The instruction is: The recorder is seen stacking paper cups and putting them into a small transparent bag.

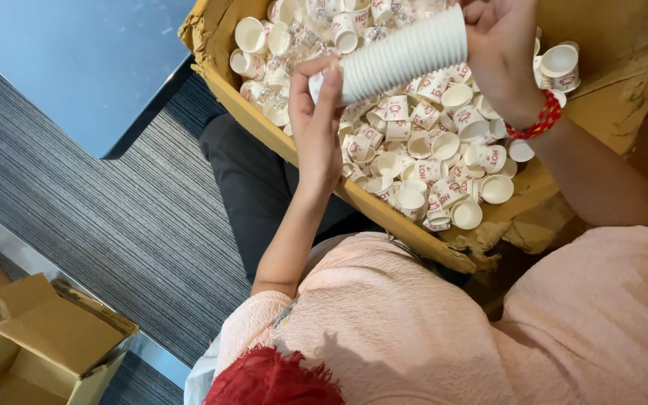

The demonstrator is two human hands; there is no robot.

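The left hand (315, 124) has its fingers closed round the narrow end of a long nested stack of white ribbed paper cups (399, 56), thumb and fingertips pinching the last cup. The right hand (500, 52), wearing a red beaded bracelet (538, 120) at the wrist, grips the stack's other, wider end with fingers curled over it. The stack lies nearly level between both hands, held above a torn brown cardboard box (384, 217) resting on the person's lap. Loose small white paper cups with red print (429, 161) fill the box. A second open cardboard carton (39, 337) sits on the grey striped carpet (114, 217), well apart.
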